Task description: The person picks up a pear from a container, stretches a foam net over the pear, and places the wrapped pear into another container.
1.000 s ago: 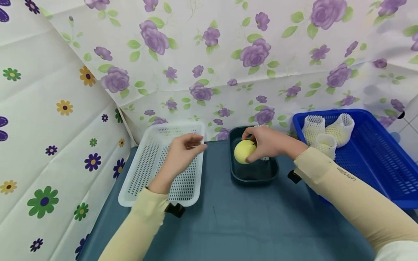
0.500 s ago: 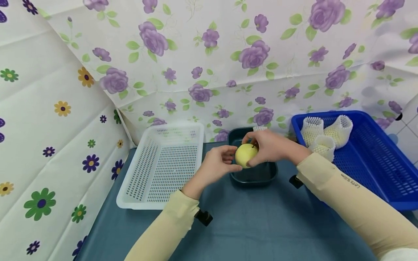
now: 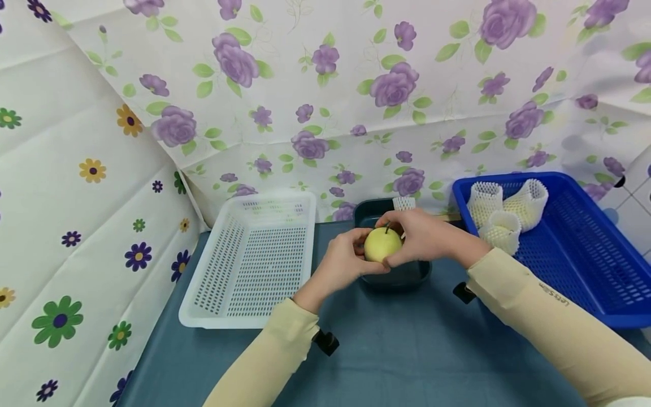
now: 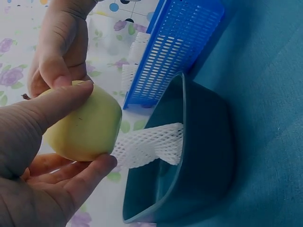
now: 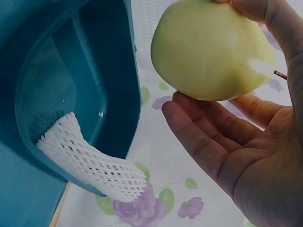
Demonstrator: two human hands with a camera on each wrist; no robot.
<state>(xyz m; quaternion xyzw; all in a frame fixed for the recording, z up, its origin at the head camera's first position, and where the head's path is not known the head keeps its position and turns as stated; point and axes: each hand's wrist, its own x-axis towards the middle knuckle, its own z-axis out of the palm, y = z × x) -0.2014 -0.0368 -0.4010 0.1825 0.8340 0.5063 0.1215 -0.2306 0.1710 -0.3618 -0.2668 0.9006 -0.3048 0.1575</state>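
Both hands hold a yellow-green pear (image 3: pixel 382 244) above the dark green bin (image 3: pixel 396 282). Its brown stem (image 5: pixel 280 74) sticks out toward the right palm in the right wrist view. My left hand (image 3: pixel 343 257) grips it from the left, thumb over it and fingers beneath, as the left wrist view (image 4: pixel 52 161) shows. From the other side, my right hand (image 3: pixel 422 237) has its thumb and fingertips on the fruit. A white foam net sleeve (image 5: pixel 90 163) lies over the bin's rim, one end inside and the other sticking out.
At the left stands a white perforated basket (image 3: pixel 200 282). A blue basket (image 3: pixel 585 249) at the right holds several foam net sleeves (image 3: pixel 500 229) at its left end. A flowered sheet (image 3: pixel 285 113) hangs behind the blue-green tabletop (image 3: pixel 396 350).
My left hand has moved right from over the white basket and taken hold of the pear. The right hand has kept the pear over the bin, shifting it only slightly.
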